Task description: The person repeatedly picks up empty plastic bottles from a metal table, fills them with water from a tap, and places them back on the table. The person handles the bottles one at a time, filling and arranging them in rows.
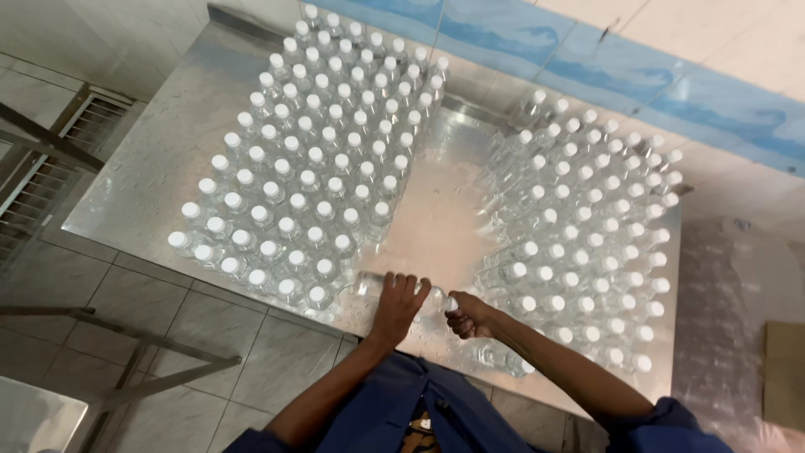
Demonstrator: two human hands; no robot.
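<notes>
A clear plastic bottle [369,285] lies on its side near the front edge of a shiny metal table [168,159]. My left hand [400,304] grips its body. My right hand [468,319] pinches the white cap [451,304] at the bottle's end. Both hands sit in the gap between two large groups of upright clear bottles with white caps: one block [319,168] to the left, another [587,235] to the right.
A tiled wall with a blue stripe [637,75] runs behind the table. Metal frame bars [126,369] cross the tiled floor at the left. Wrapped bottle packs [721,310] and a brown carton [784,369] stand at the right.
</notes>
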